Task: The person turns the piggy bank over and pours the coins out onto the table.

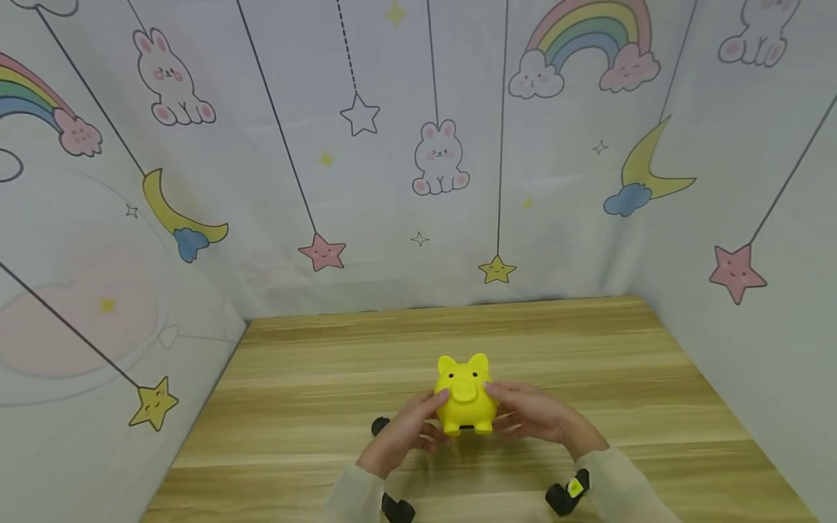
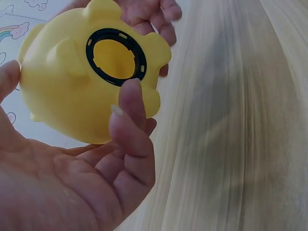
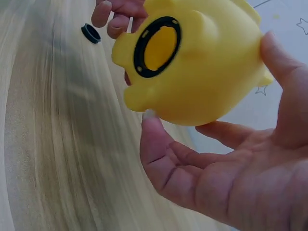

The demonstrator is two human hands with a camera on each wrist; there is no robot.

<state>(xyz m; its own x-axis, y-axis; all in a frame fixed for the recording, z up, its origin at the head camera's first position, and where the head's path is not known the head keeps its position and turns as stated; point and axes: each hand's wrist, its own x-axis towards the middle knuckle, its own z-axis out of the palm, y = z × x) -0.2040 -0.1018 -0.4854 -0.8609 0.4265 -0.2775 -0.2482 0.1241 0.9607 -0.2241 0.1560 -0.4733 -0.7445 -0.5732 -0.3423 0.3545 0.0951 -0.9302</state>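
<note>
A yellow piggy bank (image 1: pixel 466 407) is held up above the table between both hands, its snout toward the head camera. My left hand (image 2: pixel 72 178) grips one side, thumb on the body and fingers curled beneath. From the opposite side my right hand (image 3: pixel 216 168) grips it in the same way. Both wrist views show a round hole with a black ring (image 2: pixel 117 57) in the underside, and the yellow interior is visible through it. On the table beyond the left hand lies a round black cap (image 3: pixel 90 33), apart from the piggy bank.
The wood-grain table (image 1: pixel 314 378) is bordered by a white cloth backdrop (image 1: pixel 392 196) printed with rabbits, stars, moons and rainbows. Black wrist-worn devices (image 1: pixel 567 492) show beside the cream sleeves (image 1: pixel 621 487).
</note>
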